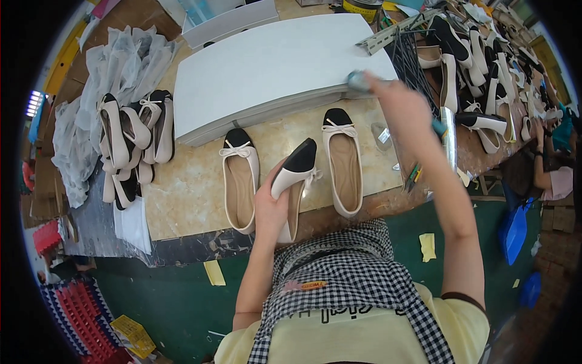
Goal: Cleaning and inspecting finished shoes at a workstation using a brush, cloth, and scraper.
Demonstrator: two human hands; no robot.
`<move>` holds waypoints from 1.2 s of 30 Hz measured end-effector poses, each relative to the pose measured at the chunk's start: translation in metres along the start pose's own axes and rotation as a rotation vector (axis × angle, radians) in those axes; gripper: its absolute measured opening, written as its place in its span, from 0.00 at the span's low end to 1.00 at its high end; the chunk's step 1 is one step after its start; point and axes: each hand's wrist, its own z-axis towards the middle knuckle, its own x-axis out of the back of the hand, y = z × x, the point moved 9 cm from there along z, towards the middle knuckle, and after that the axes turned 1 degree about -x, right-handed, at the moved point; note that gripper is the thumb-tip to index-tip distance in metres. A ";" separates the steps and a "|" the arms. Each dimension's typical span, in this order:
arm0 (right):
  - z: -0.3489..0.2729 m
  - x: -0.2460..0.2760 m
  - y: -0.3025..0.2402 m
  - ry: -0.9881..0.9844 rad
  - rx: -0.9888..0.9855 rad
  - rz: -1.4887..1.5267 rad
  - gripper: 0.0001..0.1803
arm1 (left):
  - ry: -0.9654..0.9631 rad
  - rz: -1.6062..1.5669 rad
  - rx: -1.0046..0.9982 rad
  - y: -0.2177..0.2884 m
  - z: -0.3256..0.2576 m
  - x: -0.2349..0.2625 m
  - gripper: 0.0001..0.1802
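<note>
My left hand [271, 210] is wrapped round a cream ballet flat [291, 177] with a black toe cap and a small bow, tilted with its toe up and to the right. On its left lies a matching ballet flat [239, 191], sole down. Another matching ballet flat [344, 164] lies to its right, toe pointing away. My right hand [403, 109] is raised over the right side of the table, closed round a teal tool [359, 81] with a rounded end. Motion smears the tool, so its exact kind cannot be made out.
White board sheets [273, 67] are stacked at the back. Several flats [130, 133] and crumpled translucent bags [115, 70] are at the left. Many shoes [479, 60] crowd the right table, beside dark thin rods [407, 60]. Another person's arm [539, 159] shows at far right.
</note>
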 end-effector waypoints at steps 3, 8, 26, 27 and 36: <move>0.002 0.027 0.009 0.179 0.007 0.070 0.27 | 0.019 0.097 -0.017 -0.004 -0.011 0.002 0.24; 0.014 0.019 0.071 0.076 -0.327 -0.003 0.26 | -0.028 -0.204 0.119 -0.016 -0.010 0.000 0.15; 0.000 0.027 0.091 0.225 -0.412 -0.039 0.28 | -0.013 -0.123 -0.026 -0.002 0.003 -0.013 0.21; 0.006 0.031 0.084 0.227 -0.389 -0.034 0.28 | -0.032 -0.200 0.000 -0.013 0.004 -0.017 0.21; -0.035 0.002 0.094 0.209 -0.485 0.638 0.28 | 0.357 0.758 -0.088 -0.005 0.040 0.120 0.36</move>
